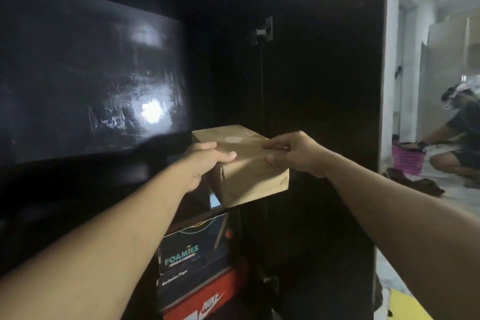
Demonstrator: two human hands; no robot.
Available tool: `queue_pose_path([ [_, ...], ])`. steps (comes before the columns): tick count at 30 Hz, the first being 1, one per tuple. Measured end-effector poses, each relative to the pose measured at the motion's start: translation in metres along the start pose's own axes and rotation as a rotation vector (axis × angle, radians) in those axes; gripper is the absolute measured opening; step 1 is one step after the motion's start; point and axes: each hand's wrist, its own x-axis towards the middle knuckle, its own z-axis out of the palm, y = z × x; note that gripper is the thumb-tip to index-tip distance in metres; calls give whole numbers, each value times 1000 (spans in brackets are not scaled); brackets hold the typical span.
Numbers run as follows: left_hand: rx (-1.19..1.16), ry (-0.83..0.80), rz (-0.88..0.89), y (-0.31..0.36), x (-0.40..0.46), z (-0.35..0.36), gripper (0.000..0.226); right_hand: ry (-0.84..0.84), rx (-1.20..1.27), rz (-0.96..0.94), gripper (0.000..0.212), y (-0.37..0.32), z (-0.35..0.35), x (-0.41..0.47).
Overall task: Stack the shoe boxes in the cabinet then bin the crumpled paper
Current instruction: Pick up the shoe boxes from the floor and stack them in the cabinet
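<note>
Both hands hold a plain brown cardboard shoe box [246, 163] up at the open dark wooden cabinet [91, 73]

The left hand [207, 161] grips the box's near left corner, thumb lying across the lid; the right hand [293, 153] pinches the right edge, fingers curled round it. The box sits tilted above a stack inside the cabinet: a black box printed FOAMIES [192, 247] on top, a dark box with white lettering [181, 286] beneath, a red box with a white logo [207, 301] at the bottom. The glossy dark back panel throws a bright glare, and the cabinet door [324, 86] stands open at right. Beyond it is a pale-walled room where another person [457, 143] crouches by a pink slatted basket [407, 161] on the light floor
</note>
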Motion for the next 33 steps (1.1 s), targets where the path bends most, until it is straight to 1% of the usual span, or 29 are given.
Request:
queue_pose_path([
  [2, 68, -12, 35, -1, 10, 1, 81, 44, -13, 3, 35, 11, 10, 22],
  [5, 206, -18, 92, -5, 26, 5, 87, 208, -126, 24, 30, 26, 25, 55],
  [8, 360, 98, 211, -10, 46, 5, 77, 401, -178, 27, 22, 31, 45, 75],
  [9, 380, 142, 238, -12, 52, 4, 75, 442, -197, 2, 22, 32, 52, 79],
  [10, 395, 186, 260, -14, 60, 2, 74, 446, -223, -29, 25, 33, 59, 84],
  [12, 444, 249, 281, -19, 75, -2, 73, 384, -279, -100, 30, 36, 74, 94],
  [14, 488, 270, 282, -23, 88, -6, 72, 312, -327, -136, 38, 41, 85, 104],
  [16, 539, 278, 265, -27, 99, -12, 76, 265, -363, -127, 51, 44, 91, 115],
  [18, 619, 264, 236, -30, 109, -17, 84, 220, -387, -111, 63, 46, 93, 124],
  [21, 693, 222, 221, -32, 119, -21, 96, 171, -413, -92, 69, 48, 95, 135],
  [25, 710, 223, 214, -36, 125, -22, 97, 137, -436, -78, 79, 55, 98, 138],
  [28, 736, 249, 205, -41, 124, -18, 98, 60, -480, -42, 88, 55, 97, 137],
  [30, 813, 267, 236, -43, 119, -12, 98, -7, -510, -23, 92, 53, 96, 135],
  [33, 971, 280, 322, -46, 107, -4, 104, -53, -536, -15, 91, 49, 93, 133],
])
